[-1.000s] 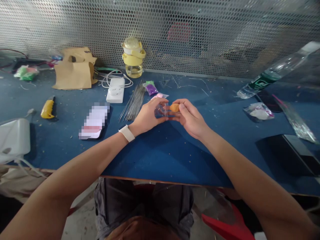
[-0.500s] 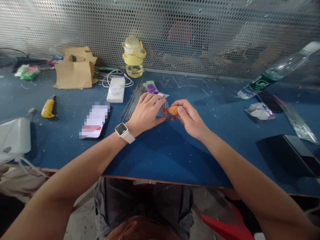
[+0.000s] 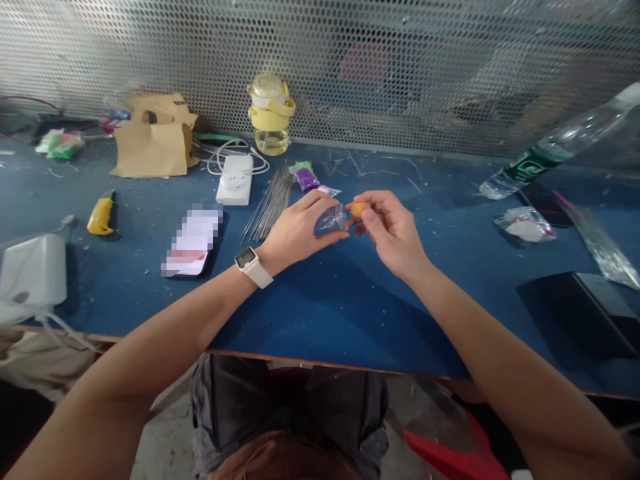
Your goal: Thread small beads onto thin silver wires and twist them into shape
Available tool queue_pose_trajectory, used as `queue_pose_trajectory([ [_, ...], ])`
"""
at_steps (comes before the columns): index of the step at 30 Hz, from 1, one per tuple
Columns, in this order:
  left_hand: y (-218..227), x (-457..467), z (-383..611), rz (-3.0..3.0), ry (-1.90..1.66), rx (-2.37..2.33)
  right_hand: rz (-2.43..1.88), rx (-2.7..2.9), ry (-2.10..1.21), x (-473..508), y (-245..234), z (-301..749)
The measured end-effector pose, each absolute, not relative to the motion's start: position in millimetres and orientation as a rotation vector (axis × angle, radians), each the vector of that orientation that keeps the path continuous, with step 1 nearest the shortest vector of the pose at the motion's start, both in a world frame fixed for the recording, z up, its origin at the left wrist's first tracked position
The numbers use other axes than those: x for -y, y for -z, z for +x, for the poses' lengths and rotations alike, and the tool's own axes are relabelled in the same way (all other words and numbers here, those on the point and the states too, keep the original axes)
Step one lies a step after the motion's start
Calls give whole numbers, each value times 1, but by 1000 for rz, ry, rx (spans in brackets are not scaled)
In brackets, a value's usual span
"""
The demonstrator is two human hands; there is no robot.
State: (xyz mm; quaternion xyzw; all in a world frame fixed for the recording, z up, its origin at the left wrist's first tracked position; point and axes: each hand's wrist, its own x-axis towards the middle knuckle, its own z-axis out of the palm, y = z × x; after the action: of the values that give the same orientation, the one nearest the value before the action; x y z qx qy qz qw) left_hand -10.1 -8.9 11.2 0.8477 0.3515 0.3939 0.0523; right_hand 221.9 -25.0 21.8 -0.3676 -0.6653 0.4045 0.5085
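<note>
My right hand (image 3: 390, 230) pinches a small orange lump (image 3: 359, 209) between thumb and fingertips, just above the blue table (image 3: 325, 307). My left hand (image 3: 300, 230), with a white watch (image 3: 253, 263) on its wrist, holds a small clear plastic bag (image 3: 330, 221) right beside the lump. The bag's open end points toward the orange lump and almost touches it. Just behind my left hand lie a bundle of thin metal wires (image 3: 273, 200), a purple packet (image 3: 305, 177) and a pink packet (image 3: 327, 191).
A phone (image 3: 193, 240), a white power strip (image 3: 235, 188), a yellow cutter (image 3: 100, 215) and a brown paper bag (image 3: 153, 143) lie to the left. A yellow-lidded jar (image 3: 271, 113) stands by the perforated metal wall. A plastic bottle (image 3: 545, 150), a white packet (image 3: 523, 223) and a black box (image 3: 580, 310) are right.
My left hand turned palm down and now lifts the clear bag off the table. My right hand rose slightly with the orange lump and shifted a little right.
</note>
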Motion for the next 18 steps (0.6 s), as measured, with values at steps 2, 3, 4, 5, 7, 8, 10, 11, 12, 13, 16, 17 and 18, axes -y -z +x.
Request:
queue_pose_trajectory([
  [2, -11, 10, -9, 2574, -1210, -1050, -903, 1622, -939, 26, -22, 221],
  [3, -11, 11, -8, 2573, -1209, -1048, -909, 1624, -928, 26, -22, 220],
  [4, -11, 11, -8, 2571, -1207, -1050, -914, 1621, -919, 26, -22, 220],
  [5, -10, 11, -7, 2568, -1213, -1055, -919, 1614, -906, 27, -22, 220],
  [7, -9, 11, -7, 2565, -1242, -1063, -932, 1616, -864, 27, -22, 221],
  [8, -8, 11, -7, 2567, -1256, -1063, -944, 1628, -836, 27, -23, 222],
  [10, -7, 11, -6, 2572, -1266, -1063, -973, 1668, -793, 27, -24, 222],
  [11, -7, 12, -6, 2574, -1260, -1061, -987, 1684, -786, 27, -24, 223],
  [12, -7, 12, -6, 2576, -1250, -1060, -998, 1695, -789, 28, -25, 222],
  [13, -7, 12, -6, 2575, -1239, -1060, -1003, 1696, -797, 28, -25, 222],
  [16, -8, 14, -5, 2571, -1234, -1067, -1001, 1662, -816, 28, -23, 220],
  [17, -8, 15, -5, 2571, -1238, -1069, -1002, 1642, -809, 28, -22, 220],
  [18, -9, 15, -4, 2573, -1238, -1071, -1005, 1630, -793, 28, -22, 219],
])
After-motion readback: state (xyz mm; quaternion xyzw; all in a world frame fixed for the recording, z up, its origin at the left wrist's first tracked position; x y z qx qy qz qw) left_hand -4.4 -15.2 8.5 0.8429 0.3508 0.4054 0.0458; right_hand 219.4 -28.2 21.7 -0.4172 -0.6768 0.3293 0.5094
